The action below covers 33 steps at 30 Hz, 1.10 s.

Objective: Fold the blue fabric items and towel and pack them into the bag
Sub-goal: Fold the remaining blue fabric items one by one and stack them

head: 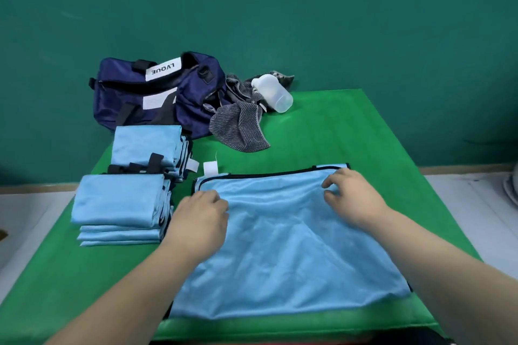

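A light blue fabric item (pixel 280 249) with a dark trimmed far edge lies spread flat on the green table (pixel 350 131) in front of me. My left hand (pixel 200 217) rests on its left part with fingers curled at the cloth. My right hand (pixel 351 196) lies near the far right corner, fingers bent onto the fabric. Two stacks of folded blue items sit to the left, a near stack (pixel 120 204) and a far stack (pixel 147 147). A navy bag (pixel 157 92) stands open at the back left. A grey striped towel (pixel 238 120) lies crumpled beside it.
A translucent white plastic bottle (pixel 273 94) lies on its side on the towel at the back. A white label tab (pixel 210 168) sticks out by the spread fabric's far left corner. The green wall stands close behind the table. Pale floor shows on both sides.
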{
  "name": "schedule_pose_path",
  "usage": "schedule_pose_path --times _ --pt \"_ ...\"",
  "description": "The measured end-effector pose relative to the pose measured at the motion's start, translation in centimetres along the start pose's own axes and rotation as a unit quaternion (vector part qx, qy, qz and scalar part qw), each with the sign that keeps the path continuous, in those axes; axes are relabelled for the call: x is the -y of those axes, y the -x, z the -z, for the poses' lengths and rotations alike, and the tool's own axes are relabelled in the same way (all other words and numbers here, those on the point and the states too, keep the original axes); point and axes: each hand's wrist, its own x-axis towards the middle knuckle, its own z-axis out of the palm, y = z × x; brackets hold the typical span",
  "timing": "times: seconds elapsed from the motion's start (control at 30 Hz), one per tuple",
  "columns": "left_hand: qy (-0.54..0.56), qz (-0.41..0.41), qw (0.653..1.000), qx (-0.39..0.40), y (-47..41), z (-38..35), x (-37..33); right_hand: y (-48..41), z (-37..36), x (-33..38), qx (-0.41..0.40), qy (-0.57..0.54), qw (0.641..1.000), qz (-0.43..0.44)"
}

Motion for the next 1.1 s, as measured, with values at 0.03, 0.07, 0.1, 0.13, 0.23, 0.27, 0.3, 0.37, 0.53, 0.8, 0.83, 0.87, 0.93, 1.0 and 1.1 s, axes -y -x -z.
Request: schedule_pose_path --times 0.03,0.07,0.1,0.13,0.23,0.27,0.3,0.37,0.53,0.8,0.83,0.87,0.93,1.0,1.1 --pt "0.012 -0.006 1.0 0.017 1.3 -0.1 -0.4 1.3 -0.6 0.9 0.011 0.001 1.0 0.02" --pt "0.013 -0.011 0.999 0.033 2.6 -0.5 -0.6 2.5 -1.3 1.7 0.023 0.008 0.999 0.037" --pt "0.009 -0.007 0.998 0.055 3.8 -0.8 -0.8 3.6 -1.9 2.4 0.038 0.027 0.998 0.05" --pt "0.005 0.002 0.997 0.078 4.8 -1.1 -0.9 4.5 -2.6 2.8 0.052 0.059 0.995 0.059" --pt "0.007 0.021 0.985 0.169 6.7 -1.4 -1.1 6.3 -3.9 1.9 0.093 0.143 0.985 0.04" --pt "0.014 0.016 0.98 0.199 7.2 -1.5 -1.1 6.7 -4.1 1.1 0.105 0.156 0.982 0.025" --pt "0.025 0.016 0.975 0.219 7.6 -1.6 -1.1 7.0 -4.1 0.2 0.114 0.163 0.98 0.013" --pt "0.035 0.019 0.971 0.237 8.0 -1.8 -1.2 7.3 -3.9 -1.5 0.128 0.157 0.979 0.002" --pt "0.042 0.019 0.974 0.22 7.7 -3.0 -1.9 7.8 -3.3 -3.4 0.111 0.158 0.981 0.009" --pt "0.084 0.005 0.985 0.149 8.9 -2.5 -0.9 9.0 -2.2 -4.6 -0.018 -0.077 0.996 0.043" --pt "0.101 0.003 0.986 0.129 9.6 -2.2 -0.5 9.8 -1.9 -4.9 -0.034 -0.082 0.995 0.053" --pt "0.118 0.0 0.987 0.113 10.4 -1.8 -0.1 10.9 -1.7 -5.4 -0.047 -0.08 0.994 0.062" --pt "0.14 -0.017 0.986 0.086 12.5 -1.3 0.8 13.6 -1.4 -6.7 -0.065 -0.076 0.992 0.079" --pt "0.145 -0.04 0.987 0.054 14.7 -1.3 1.8 16.3 -1.5 -8.1 -0.076 -0.07 0.99 0.095" --pt "0.129 -0.06 0.988 0.052 17.2 -1.9 3.0 19.1 -1.9 -9.4 -0.072 -0.054 0.993 0.082"
